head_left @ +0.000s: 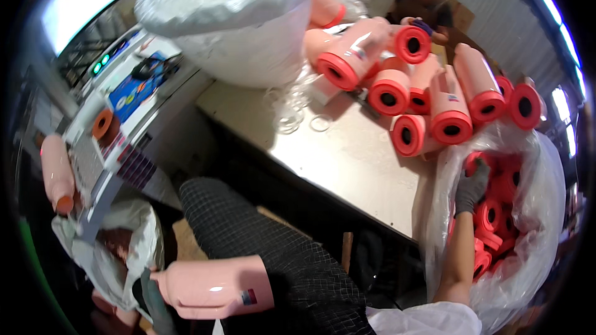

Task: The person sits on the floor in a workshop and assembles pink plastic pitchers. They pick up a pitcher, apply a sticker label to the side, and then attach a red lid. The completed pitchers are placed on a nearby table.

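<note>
A pink jug-shaped flask shell (217,285) with a side handle lies across my lap, its narrow neck to the left. My left hand (156,304), in a dark grey-green glove, is closed around that neck. Far to the right, my right hand (473,189), in a grey glove, reaches into a clear plastic-lined bag (543,211). Its fingers are bent over a red ring-shaped base (477,161) at the top of the bag. Many more red ring-shaped bases (492,214) fill the bag around the hand.
Pink flasks with red bases (450,111) are heaped on the pale table (347,167). Near a large plastic-covered container (242,49) lie clear rings (287,111). At left, another pink flask (57,170) stands by a machine above a white sack (149,229). A person (422,0) works behind.
</note>
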A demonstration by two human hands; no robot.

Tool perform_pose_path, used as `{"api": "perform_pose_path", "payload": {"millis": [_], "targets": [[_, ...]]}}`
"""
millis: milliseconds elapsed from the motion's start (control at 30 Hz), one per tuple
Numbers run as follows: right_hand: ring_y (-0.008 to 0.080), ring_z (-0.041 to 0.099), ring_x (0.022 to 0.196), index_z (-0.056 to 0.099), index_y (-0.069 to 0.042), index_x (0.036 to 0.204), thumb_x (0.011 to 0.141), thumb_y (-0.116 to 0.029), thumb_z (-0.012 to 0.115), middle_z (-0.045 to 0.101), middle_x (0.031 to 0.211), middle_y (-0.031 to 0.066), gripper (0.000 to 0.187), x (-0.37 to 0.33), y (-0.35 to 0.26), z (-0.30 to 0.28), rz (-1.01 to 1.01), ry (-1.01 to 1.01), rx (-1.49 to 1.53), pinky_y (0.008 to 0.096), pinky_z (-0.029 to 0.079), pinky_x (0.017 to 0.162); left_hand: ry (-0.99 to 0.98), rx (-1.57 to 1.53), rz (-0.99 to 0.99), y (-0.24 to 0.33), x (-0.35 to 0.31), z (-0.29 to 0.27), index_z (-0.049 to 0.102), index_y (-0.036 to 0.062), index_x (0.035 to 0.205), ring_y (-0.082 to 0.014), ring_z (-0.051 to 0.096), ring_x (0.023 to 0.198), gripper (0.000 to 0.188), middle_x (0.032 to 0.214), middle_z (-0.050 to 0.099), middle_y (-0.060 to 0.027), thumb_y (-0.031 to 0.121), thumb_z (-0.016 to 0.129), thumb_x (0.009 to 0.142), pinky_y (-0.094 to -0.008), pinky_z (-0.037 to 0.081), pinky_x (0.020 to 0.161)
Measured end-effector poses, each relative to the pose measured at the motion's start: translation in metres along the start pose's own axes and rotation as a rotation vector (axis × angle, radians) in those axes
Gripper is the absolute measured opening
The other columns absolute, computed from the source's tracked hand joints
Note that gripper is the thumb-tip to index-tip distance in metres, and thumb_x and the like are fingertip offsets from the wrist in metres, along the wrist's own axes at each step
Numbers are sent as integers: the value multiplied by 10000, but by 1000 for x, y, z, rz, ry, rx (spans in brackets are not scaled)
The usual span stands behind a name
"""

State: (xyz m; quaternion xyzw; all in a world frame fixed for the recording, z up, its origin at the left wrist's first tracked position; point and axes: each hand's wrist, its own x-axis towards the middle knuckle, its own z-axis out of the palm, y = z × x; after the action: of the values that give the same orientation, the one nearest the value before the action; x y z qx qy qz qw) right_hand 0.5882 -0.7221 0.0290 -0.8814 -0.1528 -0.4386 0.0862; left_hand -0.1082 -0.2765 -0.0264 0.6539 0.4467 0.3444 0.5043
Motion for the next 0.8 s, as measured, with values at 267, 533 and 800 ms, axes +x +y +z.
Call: {"api": "perform_pose_path", "payload": {"millis": [267,533,800], "targets": [[244,618,1205,601,-16,1366,1015,-265,547,636,1347,123,433,-116,-344,-63,838,-1030,1850,390,479,1094,286,336,90,-52,-19,-15,544,31,1383,-222,567,1270,398,1380,588,-91,307,540,1097,-364,455,1092],[310,615,1053,622,-11,1395,856,-107,745,637,1116,156,561,-190,-445,-95,-715,-692,1397,443,487,990,523,-216,-137,-69,-53,20,460,22,1486,-184,587,1253,461,1392,599,-75,340,373,1164,-340,484,1083],[196,619,1070,611,84,1373,996,-185,614,668,1223,126,463,-140,-492,-93,-13,-994,1878,325,482,985,271,-451,-130,-28,-37,43,528,23,1371,-191,629,1161,470,1303,640,-87,394,335,1155,-337,517,1002]]}}
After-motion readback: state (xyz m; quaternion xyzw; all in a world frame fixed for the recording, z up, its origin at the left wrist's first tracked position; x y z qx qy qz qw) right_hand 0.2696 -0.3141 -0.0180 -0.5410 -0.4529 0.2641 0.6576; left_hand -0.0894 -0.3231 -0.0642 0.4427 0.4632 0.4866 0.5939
